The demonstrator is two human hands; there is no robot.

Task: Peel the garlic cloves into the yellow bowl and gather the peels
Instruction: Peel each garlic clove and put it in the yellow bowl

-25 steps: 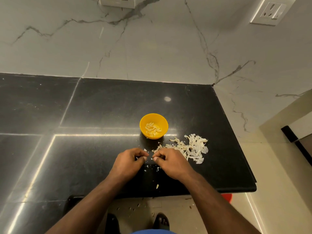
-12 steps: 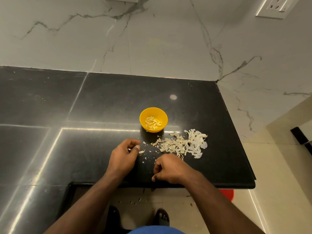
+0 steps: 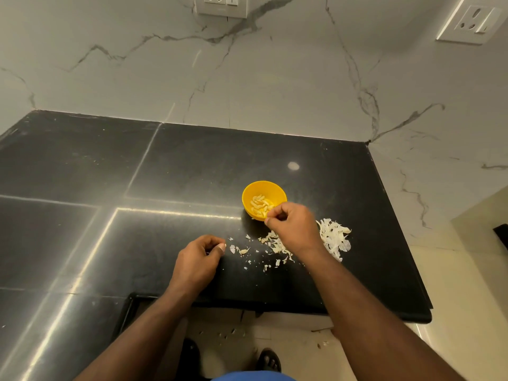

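On the black bench (image 3: 192, 166) I see the yellow bowl (image 3: 264, 188) holding peeled cloves (image 3: 259, 204). My right hand (image 3: 292, 225) hovers at its near rim, grip pinched; contents hidden. Left hand (image 3: 199, 259) curled shut beside an unpeeled clove (image 3: 243, 251), nearer it. Peels (image 3: 334, 237) lie right.

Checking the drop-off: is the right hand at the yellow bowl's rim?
Yes, the right hand is at the near rim of the yellow bowl, its fingers pinched together right at the edge.

Bare forearms, no sleeves; blue garment (image 3: 255, 376) at the waist; dark open-toed sandals (image 3: 268, 360), apparently.
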